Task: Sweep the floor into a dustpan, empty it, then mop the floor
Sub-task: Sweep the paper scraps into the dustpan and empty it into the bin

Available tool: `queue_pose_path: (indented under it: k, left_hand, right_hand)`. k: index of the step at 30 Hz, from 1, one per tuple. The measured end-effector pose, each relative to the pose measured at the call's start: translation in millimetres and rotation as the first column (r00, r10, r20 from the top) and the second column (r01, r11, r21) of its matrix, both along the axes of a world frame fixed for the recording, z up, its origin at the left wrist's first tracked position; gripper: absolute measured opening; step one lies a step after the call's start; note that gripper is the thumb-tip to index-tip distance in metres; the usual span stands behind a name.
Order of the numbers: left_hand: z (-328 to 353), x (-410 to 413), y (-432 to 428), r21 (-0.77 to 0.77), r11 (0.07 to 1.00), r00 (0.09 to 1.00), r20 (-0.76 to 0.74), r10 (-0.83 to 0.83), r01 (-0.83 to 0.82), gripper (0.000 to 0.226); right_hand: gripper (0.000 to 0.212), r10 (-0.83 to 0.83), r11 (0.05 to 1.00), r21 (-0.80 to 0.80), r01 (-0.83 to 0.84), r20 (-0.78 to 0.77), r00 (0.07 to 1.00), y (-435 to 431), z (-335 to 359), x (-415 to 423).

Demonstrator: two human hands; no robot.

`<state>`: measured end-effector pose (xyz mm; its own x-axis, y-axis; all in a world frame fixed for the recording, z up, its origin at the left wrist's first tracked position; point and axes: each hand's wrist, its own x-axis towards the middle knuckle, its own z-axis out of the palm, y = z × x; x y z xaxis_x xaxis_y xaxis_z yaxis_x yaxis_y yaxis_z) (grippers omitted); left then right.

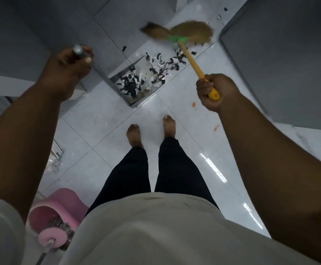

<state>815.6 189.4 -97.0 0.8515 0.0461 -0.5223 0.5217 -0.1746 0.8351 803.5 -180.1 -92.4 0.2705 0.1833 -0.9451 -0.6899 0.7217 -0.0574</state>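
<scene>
My right hand (212, 91) grips the yellow handle of a broom (191, 60). Its straw head (186, 32) is blurred just beyond a heap of black and white paper scraps (167, 63). My left hand (73, 61) grips the top of the metal dustpan's long handle (78, 50). The dustpan (136, 81) sits on the white tiled floor in front of my bare feet, its open mouth toward the broom. Several scraps lie inside it, and more lie at its lip.
A pink mop bucket (60, 205) with a pink mop head (51, 237) stands at the lower left, beside my left leg. Grey cabinet walls (280, 60) close in on the right and at the upper left. Stray scraps (221, 14) and small orange bits (193, 104) dot the tiles.
</scene>
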Motion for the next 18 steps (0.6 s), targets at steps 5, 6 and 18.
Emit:
queue_pose_path:
  k: [5,6,18]
  left_hand:
    - [-5,-7,3,-0.019,1.0,1.0,-0.014,-0.005,0.005,0.025]
    - [-5,-8,4,-0.022,1.0,1.0,-0.018,-0.008,0.007,0.025]
    - [2,-18,36,-0.007,0.998,0.998,0.014,-0.063,0.063,0.025]
  right_hand:
    - [0.027,-0.01,0.994,0.108,0.014,-0.042,0.999,38,13,-57]
    - [0.028,-0.001,0.992,0.128,0.007,-0.047,0.999,45,20,-68]
    - [0.025,0.046,0.999,-0.02,-0.045,0.065,0.997,50,71,-95]
